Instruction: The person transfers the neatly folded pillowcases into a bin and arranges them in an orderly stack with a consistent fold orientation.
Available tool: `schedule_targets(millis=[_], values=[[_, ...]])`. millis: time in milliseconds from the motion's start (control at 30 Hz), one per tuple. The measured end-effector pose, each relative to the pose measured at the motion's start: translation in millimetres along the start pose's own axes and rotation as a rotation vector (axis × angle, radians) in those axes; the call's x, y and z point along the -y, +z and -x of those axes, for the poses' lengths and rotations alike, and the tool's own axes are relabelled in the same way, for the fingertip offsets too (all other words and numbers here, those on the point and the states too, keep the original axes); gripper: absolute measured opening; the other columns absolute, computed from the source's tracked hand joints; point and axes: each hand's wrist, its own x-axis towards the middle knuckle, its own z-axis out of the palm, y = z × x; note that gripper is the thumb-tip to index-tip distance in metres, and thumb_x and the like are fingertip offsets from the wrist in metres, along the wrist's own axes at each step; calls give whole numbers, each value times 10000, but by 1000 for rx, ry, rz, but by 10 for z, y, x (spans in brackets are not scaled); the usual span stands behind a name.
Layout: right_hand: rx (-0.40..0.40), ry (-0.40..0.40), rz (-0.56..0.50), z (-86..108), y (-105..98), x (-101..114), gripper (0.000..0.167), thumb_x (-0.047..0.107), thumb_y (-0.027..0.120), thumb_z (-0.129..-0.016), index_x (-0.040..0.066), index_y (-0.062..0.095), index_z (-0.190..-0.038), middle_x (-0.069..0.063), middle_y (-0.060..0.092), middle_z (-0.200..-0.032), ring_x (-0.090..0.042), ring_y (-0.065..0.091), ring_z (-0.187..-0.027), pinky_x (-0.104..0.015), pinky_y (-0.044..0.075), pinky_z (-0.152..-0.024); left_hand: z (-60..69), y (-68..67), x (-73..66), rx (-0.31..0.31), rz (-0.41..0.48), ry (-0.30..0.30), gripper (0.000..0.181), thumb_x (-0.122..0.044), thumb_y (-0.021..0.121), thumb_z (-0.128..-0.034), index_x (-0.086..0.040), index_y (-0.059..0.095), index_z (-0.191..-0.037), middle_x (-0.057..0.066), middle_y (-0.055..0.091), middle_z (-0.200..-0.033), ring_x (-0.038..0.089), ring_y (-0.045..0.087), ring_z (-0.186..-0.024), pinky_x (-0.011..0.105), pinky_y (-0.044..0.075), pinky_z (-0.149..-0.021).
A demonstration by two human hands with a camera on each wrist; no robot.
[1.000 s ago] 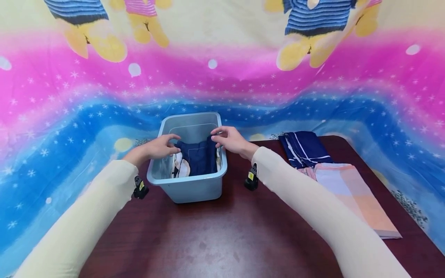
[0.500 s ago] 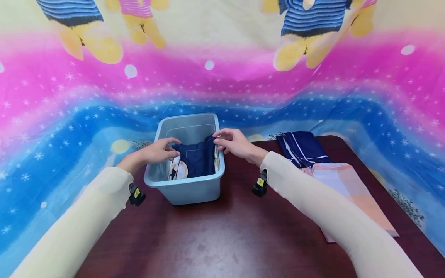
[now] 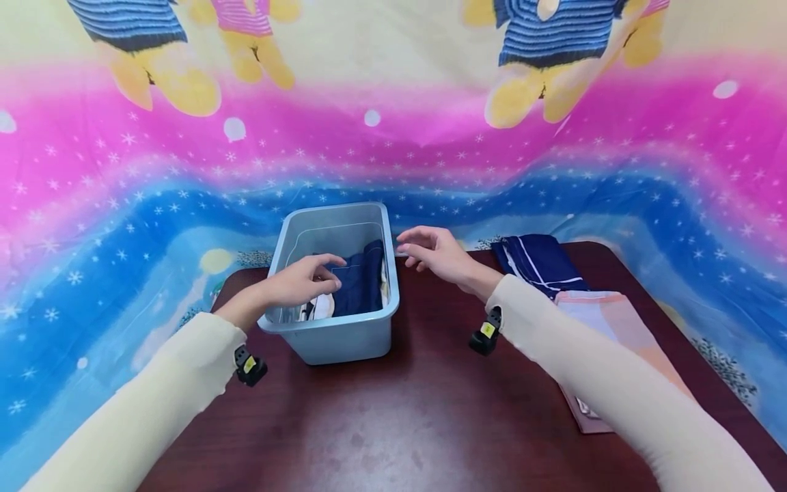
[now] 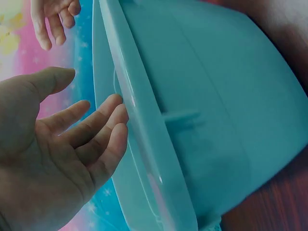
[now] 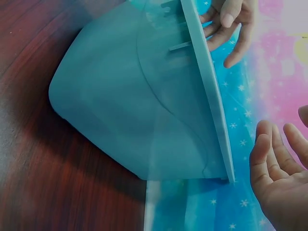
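A grey-blue plastic bin [image 3: 344,342] stands on the table, with dark navy folded cloth [image 3: 356,283] inside it. Beside the navy cloth lies a white and black patterned cloth [image 3: 321,307], partly covered by my left hand [image 3: 301,280]. That hand hovers over the bin's left part with relaxed, slightly bent fingers and nothing between them; in the left wrist view its fingertips [image 4: 118,108] are close to the rim. My right hand [image 3: 439,254] is in the air just outside the bin's right rim, its fingers loosely bent and holding nothing. The right wrist view shows it apart from the bin.
On the right of the dark red table [image 3: 381,424] lie a folded navy cloth with white lines [image 3: 544,263] and a folded pink, white and orange checked cloth [image 3: 615,321]. My right sleeve covers part of the latter. A printed curtain [image 3: 418,164] hangs behind the table.
My right hand has moved off the bin's right side, outward to the right. The left hand has shifted slightly right and lower over the bin. The cloths in the bin look unmoved.
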Motion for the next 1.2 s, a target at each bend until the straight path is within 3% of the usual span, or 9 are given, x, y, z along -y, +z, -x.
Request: schedule_targets(millis=[133,367,567,667,833,1200], values=[[15,-2,41,72,-48,-5,298,203,546,-1052,91,614,-1320,-161,682,-1265,-281,673,-994,-366,571,-856,7,57,-78,-32,-25,-2,473,-185,510,-1059,-47,420,-1502,215,643,-1333,345,632,-1230,505,526,-995],[33,-26,80,178,-69,-26,282,156,556,-1043,66,626,-1302,-160,690,-1240,-300,673,-984,-336,560,-817,34,137,-193,-86,-71,-20,458,-210,541,-1045,-108,452,-1483,128,679,-1271,279,666,-1147,483,541,-967],[39,-35,87,249,-104,-62,265,153,537,-1052,64,640,-1279,-167,701,-1226,-183,665,-888,-370,559,-809,62,204,-239,-106,-76,-7,441,-220,555,-1041,-123,480,-1464,102,682,-1253,265,658,-1148,484,538,-978],[33,-47,100,284,-134,-89,260,149,536,-1051,55,647,-1266,-174,706,-1210,-254,666,-909,-410,559,-810,63,236,-250,-113,-86,9,436,-225,564,-1037,-124,491,-1455,89,687,-1240,254,657,-1141,480,538,-969],[27,-58,116,346,-174,-154,265,137,535,-1049,38,641,-1271,-184,688,-1225,-380,644,-982,-371,555,-788,76,287,-300,-115,-93,33,424,-232,575,-1033,-129,507,-1439,78,693,-1226,230,664,-1120,451,551,-926],[11,-58,158,446,-251,-313,265,119,547,-1041,16,635,-1269,-195,688,-1199,-267,655,-931,-324,547,-761,96,377,-464,-117,-106,75,414,-219,598,-1023,-141,523,-1423,69,693,-1229,213,665,-1101,425,549,-919]])
